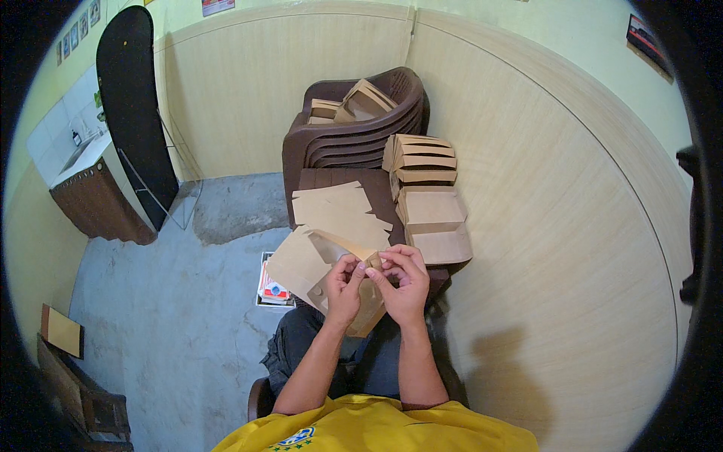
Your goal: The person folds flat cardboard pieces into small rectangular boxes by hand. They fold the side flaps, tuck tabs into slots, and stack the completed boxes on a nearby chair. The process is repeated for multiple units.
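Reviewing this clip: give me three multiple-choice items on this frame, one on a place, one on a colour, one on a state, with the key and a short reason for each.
1. Where do the flat unfolded cardboard sheets lie?
A. on the brown stool in front of the person
B. on the floor by the sink
C. on the person's lap

2. What colour are the stacked plastic chairs?
A. white
B. dark brown
C. blue

3. How is the cardboard piece held?
A. by the left hand alone
B. lying untouched
C. by the left hand and the right hand together

Key: 1 A, the sheets rest on the stool top; 2 B, the chairs are dark brown; 3 C, both hands' fingers pinch its folded edge.
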`<state>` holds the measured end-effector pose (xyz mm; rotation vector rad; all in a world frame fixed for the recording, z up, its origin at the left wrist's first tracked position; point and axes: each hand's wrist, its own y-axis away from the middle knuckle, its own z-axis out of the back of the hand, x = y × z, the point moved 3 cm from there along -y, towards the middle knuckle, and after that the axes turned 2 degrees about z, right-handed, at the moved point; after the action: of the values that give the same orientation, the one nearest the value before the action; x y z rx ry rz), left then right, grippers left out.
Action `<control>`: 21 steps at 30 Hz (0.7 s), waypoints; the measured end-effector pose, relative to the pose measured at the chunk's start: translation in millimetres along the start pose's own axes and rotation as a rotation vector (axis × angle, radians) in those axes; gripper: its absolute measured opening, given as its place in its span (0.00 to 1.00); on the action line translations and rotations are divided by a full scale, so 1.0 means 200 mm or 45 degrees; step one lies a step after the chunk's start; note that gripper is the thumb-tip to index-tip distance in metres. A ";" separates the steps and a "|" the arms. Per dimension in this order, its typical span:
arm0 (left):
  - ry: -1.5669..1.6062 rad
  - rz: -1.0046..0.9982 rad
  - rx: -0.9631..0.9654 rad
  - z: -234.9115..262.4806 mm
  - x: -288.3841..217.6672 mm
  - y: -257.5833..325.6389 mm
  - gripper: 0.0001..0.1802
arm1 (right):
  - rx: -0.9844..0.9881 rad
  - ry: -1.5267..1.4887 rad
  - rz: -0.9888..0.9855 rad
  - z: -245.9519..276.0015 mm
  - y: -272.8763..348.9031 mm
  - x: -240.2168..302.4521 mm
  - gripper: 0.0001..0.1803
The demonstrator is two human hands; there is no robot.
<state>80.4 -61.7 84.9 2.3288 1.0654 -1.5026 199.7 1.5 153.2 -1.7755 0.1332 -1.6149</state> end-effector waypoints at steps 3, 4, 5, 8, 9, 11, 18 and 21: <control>0.142 0.079 0.034 -0.02 0.00 0.00 0.05 | 0.080 -0.049 -0.004 0.01 0.00 -0.02 0.20; 0.170 0.131 0.006 -0.02 0.00 0.00 0.05 | 0.105 -0.101 -0.019 0.01 0.00 -0.03 0.21; 0.199 0.182 -0.022 -0.02 0.00 0.01 0.05 | 0.125 -0.184 -0.034 0.01 0.01 -0.04 0.21; 0.007 0.169 -0.049 -0.03 -0.03 0.01 0.05 | 0.106 -0.292 -0.068 0.01 0.02 -0.08 0.21; -0.106 0.157 -0.053 -0.03 -0.05 0.01 0.06 | 0.081 -0.281 -0.082 0.01 0.02 -0.10 0.22; 0.112 0.123 0.070 -0.06 -0.09 0.02 0.07 | 0.037 -0.303 -0.121 0.03 0.02 -0.13 0.24; -0.986 -0.404 0.303 -0.11 -0.39 0.03 0.07 | 0.120 -0.916 -0.321 0.08 0.01 -0.13 0.33; -1.624 -0.613 0.714 -0.12 -0.42 0.06 0.08 | -0.064 -0.867 -0.257 0.16 -0.04 -0.13 0.41</control>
<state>85.7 -98.7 165.3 0.7376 0.8289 -3.0224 220.1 36.0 137.4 -2.3329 -0.3344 -1.0531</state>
